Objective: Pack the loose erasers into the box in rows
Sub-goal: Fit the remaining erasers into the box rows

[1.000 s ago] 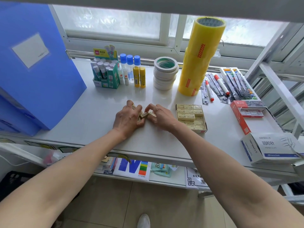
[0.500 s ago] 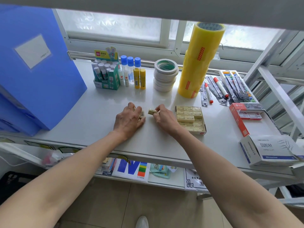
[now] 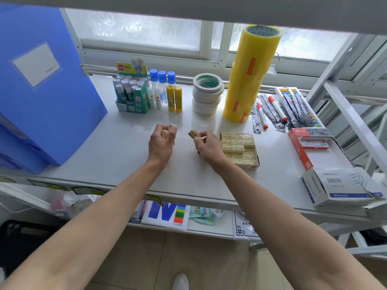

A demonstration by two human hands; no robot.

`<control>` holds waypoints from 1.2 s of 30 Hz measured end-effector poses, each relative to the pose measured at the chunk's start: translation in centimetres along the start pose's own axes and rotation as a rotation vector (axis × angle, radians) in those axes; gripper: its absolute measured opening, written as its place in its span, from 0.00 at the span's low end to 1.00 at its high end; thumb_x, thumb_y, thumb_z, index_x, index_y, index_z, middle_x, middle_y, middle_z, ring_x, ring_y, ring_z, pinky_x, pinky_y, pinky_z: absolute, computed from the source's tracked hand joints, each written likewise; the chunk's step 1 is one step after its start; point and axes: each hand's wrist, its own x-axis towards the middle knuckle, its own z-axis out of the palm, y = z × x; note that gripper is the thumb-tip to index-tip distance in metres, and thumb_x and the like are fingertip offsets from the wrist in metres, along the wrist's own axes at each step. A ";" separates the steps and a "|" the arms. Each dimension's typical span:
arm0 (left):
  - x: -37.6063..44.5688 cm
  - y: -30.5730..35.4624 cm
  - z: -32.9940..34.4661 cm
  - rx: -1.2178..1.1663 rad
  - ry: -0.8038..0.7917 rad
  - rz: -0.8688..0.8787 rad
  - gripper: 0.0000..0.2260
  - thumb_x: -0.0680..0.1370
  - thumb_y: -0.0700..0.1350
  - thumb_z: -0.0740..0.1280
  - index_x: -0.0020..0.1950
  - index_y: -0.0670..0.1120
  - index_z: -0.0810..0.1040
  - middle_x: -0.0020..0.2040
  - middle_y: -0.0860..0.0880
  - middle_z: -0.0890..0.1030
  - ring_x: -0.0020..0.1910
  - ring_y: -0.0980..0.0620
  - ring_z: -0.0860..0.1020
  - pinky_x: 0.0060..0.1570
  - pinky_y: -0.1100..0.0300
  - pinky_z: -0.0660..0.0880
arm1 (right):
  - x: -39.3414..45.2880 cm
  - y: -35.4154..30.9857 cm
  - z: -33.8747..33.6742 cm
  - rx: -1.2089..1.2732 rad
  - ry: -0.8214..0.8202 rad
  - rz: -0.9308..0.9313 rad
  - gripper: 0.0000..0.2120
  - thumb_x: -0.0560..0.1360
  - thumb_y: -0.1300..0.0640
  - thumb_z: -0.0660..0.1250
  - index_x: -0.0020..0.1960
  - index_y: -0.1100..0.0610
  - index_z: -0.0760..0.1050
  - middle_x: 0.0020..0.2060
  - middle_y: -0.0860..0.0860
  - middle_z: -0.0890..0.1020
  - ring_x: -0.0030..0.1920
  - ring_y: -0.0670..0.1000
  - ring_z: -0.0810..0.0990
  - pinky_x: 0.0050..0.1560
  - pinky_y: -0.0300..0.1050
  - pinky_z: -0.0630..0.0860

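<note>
- The right hand [image 3: 207, 146] is raised a little above the white shelf [image 3: 117, 151], its fingers and thumb pinching a small yellow eraser [image 3: 193, 133] that sticks out tilted to the upper left of the fingertips.
- The left hand [image 3: 161, 143] is curled around a few more loose erasers [image 3: 167, 132]; one pale end shows above the fingers, but motion blur hides how many it holds.
- The two hands are near each other without touching, with bare shelf between them.
- The eraser box [image 3: 240, 149] lies open just to the right of the right hand, its near corner hidden behind that wrist.
- Inside the box, yellow erasers lie in rows, and one more sits on top of them near the middle.
- Behind the hands stands a stack of white tape rolls [image 3: 207, 94], and beside it a tall stack of yellow packing tape [image 3: 249, 74].
- Further left are two yellow glue sticks [image 3: 174, 98], three blue-capped bottles [image 3: 162, 86] and a green display box of glue sticks [image 3: 132, 95].
- A large blue file box [image 3: 41, 86] fills the left end of the shelf.
- To the right lie red-capped markers [image 3: 276, 107], packaged pens, a red box [image 3: 303, 143] and a white paper-clip box [image 3: 339, 187].
</note>
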 end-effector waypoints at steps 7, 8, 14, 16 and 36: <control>-2.2 1.7 2.2 -0.932 -0.251 -0.566 0.17 0.82 0.55 0.56 0.48 0.45 0.78 0.38 0.48 0.82 0.33 0.54 0.80 0.30 0.64 0.76 | -2.6 -1.5 -0.2 -0.169 0.106 -0.378 0.10 0.78 0.57 0.66 0.58 0.56 0.73 0.42 0.49 0.80 0.40 0.47 0.80 0.41 0.38 0.76; -2.4 2.1 2.5 -0.980 -0.276 -0.578 0.17 0.82 0.54 0.55 0.47 0.45 0.78 0.35 0.48 0.82 0.32 0.54 0.81 0.29 0.65 0.76 | -2.7 -1.5 -0.3 -0.236 0.117 -0.429 0.10 0.77 0.57 0.66 0.58 0.55 0.74 0.45 0.51 0.80 0.43 0.50 0.80 0.44 0.44 0.78; -2.6 2.4 3.5 -1.070 -0.260 -0.612 0.18 0.80 0.52 0.53 0.56 0.47 0.80 0.39 0.48 0.83 0.34 0.52 0.80 0.31 0.63 0.77 | -3.1 -0.7 -2.3 -0.432 0.085 -0.571 0.13 0.78 0.55 0.64 0.61 0.56 0.77 0.45 0.52 0.73 0.41 0.54 0.78 0.44 0.53 0.78; -2.4 2.4 3.7 -1.066 -0.262 -0.615 0.19 0.80 0.52 0.53 0.60 0.47 0.80 0.41 0.47 0.83 0.36 0.50 0.80 0.32 0.62 0.77 | -3.2 -0.4 -3.2 -0.482 0.068 -0.600 0.14 0.78 0.54 0.64 0.63 0.53 0.77 0.45 0.52 0.72 0.40 0.53 0.77 0.41 0.52 0.77; -3.6 4.0 5.9 -0.976 -0.395 -0.674 0.09 0.77 0.47 0.66 0.54 0.44 0.74 0.45 0.45 0.77 0.32 0.54 0.75 0.21 0.68 0.67 | -3.0 2.7 -10.1 0.701 0.004 0.118 0.11 0.81 0.64 0.59 0.57 0.59 0.79 0.40 0.53 0.79 0.32 0.46 0.73 0.34 0.39 0.71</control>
